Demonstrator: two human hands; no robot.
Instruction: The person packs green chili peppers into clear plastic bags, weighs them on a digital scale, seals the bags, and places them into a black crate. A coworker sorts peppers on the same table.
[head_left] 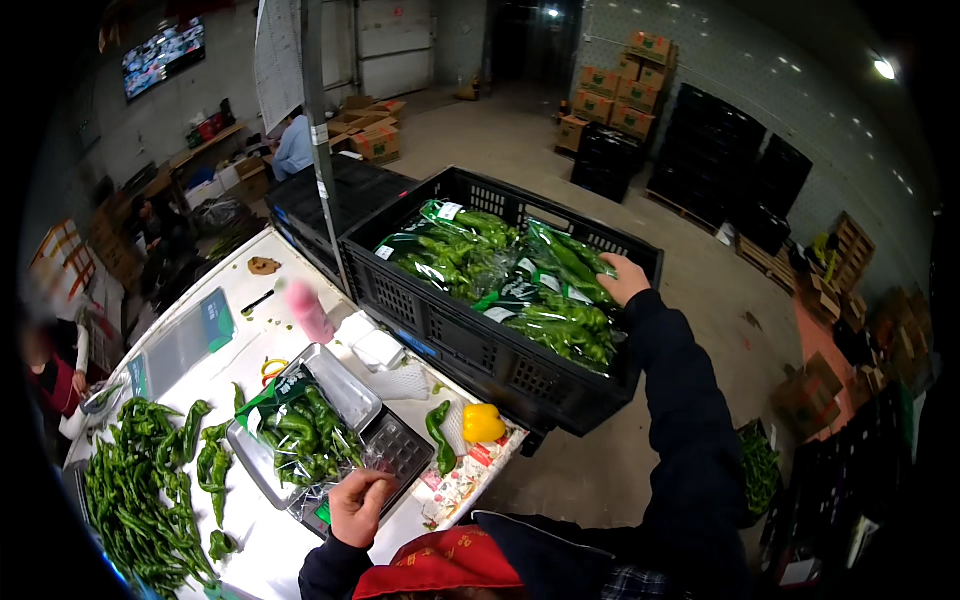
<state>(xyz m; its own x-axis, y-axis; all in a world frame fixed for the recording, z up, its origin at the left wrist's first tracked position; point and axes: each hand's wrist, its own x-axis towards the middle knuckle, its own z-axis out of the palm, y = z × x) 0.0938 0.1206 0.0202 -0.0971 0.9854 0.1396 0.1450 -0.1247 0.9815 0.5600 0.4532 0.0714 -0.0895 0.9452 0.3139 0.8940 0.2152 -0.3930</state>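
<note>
My right hand reaches into the black plastic crate and grips the right end of a clear bag of long green peppers. Beneath it lie several similar bags. My left hand is closed, fingers curled, at the near edge of another bag of green peppers, where it seems to pinch the clear film. That bag lies in a metal tray on a scale, whose dark keypad shows beside it. The left fingertips are partly hidden.
On the white table are a heap of loose green peppers, a yellow bell pepper, a single green pepper and a pink bottle. A metal post rises beside the crate. Cardboard boxes stand farther back.
</note>
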